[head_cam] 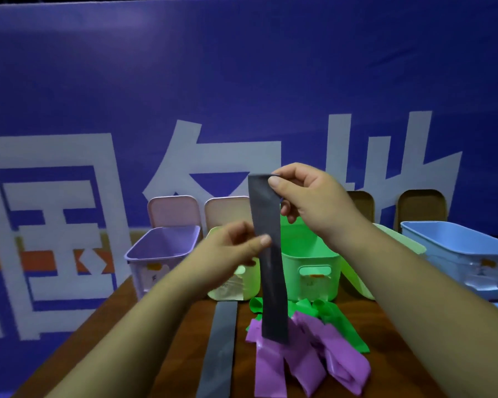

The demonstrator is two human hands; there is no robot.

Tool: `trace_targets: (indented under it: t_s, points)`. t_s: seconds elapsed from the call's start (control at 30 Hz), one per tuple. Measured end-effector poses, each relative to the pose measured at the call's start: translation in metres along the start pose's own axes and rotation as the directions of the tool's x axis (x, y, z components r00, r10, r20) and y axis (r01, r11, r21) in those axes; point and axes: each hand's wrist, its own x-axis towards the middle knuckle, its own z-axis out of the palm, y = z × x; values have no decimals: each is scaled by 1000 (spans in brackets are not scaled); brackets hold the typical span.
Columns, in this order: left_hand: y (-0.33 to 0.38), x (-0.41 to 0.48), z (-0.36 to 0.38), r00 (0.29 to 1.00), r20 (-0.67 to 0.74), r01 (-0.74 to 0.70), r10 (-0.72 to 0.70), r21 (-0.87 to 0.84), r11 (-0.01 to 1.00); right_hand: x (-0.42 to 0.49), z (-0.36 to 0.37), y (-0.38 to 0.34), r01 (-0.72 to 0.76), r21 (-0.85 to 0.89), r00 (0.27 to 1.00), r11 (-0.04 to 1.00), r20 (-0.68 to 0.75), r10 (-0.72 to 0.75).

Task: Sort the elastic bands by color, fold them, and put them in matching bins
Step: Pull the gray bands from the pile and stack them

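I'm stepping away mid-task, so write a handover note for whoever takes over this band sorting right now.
Right hand pinches the top of a long grey elastic band; left hand pinches it midway, unfolded.
A second grey band lies flat on the wooden table.
Purple bands and green bands lie piled, unsorted.
Done: no band seen in the purple plastic bin or green plastic bin.
Left: fold and bin everything.

The brown table was pretty loaded. Right under where the left hand and right hand pinched the grey strip sat a heap of purple bands, with green bands tangled just beyond it. Down and left of the grip, a grey band lay flat. Past the grip stood a row of bins: purple bin to the left, pale green bin and green bin right behind, blue bin far right.
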Motion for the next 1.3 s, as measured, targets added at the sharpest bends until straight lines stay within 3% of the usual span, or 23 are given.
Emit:
trace_targets:
  t_s: [0.2, 0.43, 0.57, 0.8, 1.03, 1.3]
  points:
    - [-50, -54, 7, 980, 142, 144, -143, 4, 990, 3, 25, 12, -6, 33, 997, 999, -78, 8]
    - [-70, -113, -10, 940, 138, 322, -312, -57, 945, 8, 57, 54, -127, -60, 982, 990, -147, 117]
    - [-71, -143, -15, 918, 148, 385, -367, -121, 915, 5, 88, 94, -242, -156, 970, 958, -75, 233]
    - [-79, -166, -4, 832, 85, 544, -548, -315, 778, -11, 129, 151, -371, -341, 926, 864, -58, 374]
    - [-89, -171, -5, 789, 45, 612, -613, -156, 775, -28, 150, 183, -536, -396, 829, 746, -79, 554]
    - [-90, -169, -8, 765, 77, 644, -640, -113, 756, -33, 159, 199, -592, -468, 761, 655, -60, 645]
